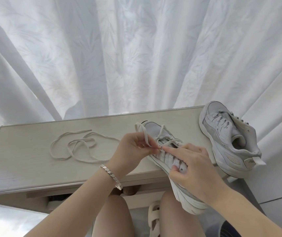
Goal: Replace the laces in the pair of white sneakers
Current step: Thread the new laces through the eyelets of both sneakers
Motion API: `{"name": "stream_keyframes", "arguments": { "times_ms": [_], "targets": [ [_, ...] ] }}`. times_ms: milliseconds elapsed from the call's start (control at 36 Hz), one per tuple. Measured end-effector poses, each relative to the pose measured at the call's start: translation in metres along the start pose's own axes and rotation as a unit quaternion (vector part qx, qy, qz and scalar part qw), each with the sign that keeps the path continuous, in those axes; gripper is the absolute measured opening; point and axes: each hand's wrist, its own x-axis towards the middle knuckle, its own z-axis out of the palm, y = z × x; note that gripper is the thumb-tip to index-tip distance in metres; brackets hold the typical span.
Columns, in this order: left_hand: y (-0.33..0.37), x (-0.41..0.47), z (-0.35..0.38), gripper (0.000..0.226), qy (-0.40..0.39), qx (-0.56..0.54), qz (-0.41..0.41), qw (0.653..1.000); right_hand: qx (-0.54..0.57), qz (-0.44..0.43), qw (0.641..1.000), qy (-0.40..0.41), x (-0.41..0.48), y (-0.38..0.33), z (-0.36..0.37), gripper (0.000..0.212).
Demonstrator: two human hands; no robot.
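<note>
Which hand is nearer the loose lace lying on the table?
Left. The left hand sits just right of the loose lace, pinching the threaded lace; the right hand is farther right, gripping the sneaker.

Head view: being aimed forward and down from close above the fingers (171, 150).
Beyond the fingers: table (25, 151) and curtain (119, 57) being framed.

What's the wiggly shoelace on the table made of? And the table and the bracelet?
Loose shoelace: probably woven fabric, flat, matte and floppy.
Table: looks like pale wood or wood-look laminate, with fine grain lines.
Bracelet: seems metal, its small silvery links shine.
</note>
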Motion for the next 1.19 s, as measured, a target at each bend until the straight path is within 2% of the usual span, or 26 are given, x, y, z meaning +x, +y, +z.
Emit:
{"name": "stream_keyframes", "arguments": {
  "times_ms": [111, 222, 444, 528, 611, 667, 694, 750, 806, 889, 1028, 1111, 1194],
  "targets": [
    [0.002, 0.000, -0.001, 0.024, 0.023, 0.081, 0.049, 0.995, 0.004, -0.002, 1.000, -0.008, 0.002, 0.000, -0.001, 0.051],
    [0.004, 0.002, -0.002, 0.008, -0.008, 0.184, 0.109, 0.977, -0.004, -0.008, 1.000, -0.003, 0.002, -0.001, 0.000, 0.050],
    [-0.004, 0.007, -0.008, 0.013, -0.065, 0.304, 0.209, 0.927, -0.015, -0.020, 1.000, 0.015, 0.001, -0.001, 0.001, 0.049],
    [-0.007, 0.006, -0.010, 0.017, -0.059, 0.322, 0.232, 0.916, -0.011, -0.022, 1.000, 0.013, 0.002, -0.001, 0.000, 0.049],
    [-0.009, 0.009, -0.008, 0.022, -0.050, 0.392, 0.288, 0.872, -0.014, -0.022, 1.000, 0.015, 0.003, -0.002, 0.001, 0.050],
    [-0.014, 0.012, -0.006, 0.011, -0.046, 0.422, 0.313, 0.849, -0.019, -0.022, 0.999, 0.017, 0.003, -0.003, 0.002, 0.050],
    [-0.016, 0.014, -0.005, 0.010, -0.043, 0.426, 0.322, 0.844, -0.022, -0.022, 0.999, 0.016, 0.003, -0.003, 0.002, 0.051],
    [-0.021, 0.015, -0.005, 0.023, -0.041, 0.431, 0.332, 0.838, -0.024, -0.020, 0.999, 0.012, 0.003, -0.003, 0.001, 0.051],
    [-0.023, 0.016, -0.006, 0.021, -0.039, 0.434, 0.341, 0.833, -0.020, -0.016, 1.000, 0.004, 0.003, -0.003, 0.000, 0.052],
    [-0.027, 0.015, -0.004, 0.011, -0.045, 0.399, 0.333, 0.853, -0.018, -0.007, 1.000, -0.003, 0.003, -0.004, 0.000, 0.052],
    [-0.031, 0.005, 0.000, 0.009, -0.060, 0.282, 0.264, 0.920, 0.005, 0.018, 1.000, -0.019, 0.002, -0.005, -0.002, 0.053],
    [-0.026, -0.004, 0.003, 0.013, -0.024, 0.183, 0.202, 0.962, 0.015, 0.023, 0.999, -0.018, 0.002, -0.006, -0.004, 0.052],
    [-0.025, -0.011, 0.011, 0.021, 0.029, 0.131, 0.163, 0.977, 0.040, 0.059, 0.996, -0.053, 0.006, -0.008, -0.008, 0.053]
  ]
}}
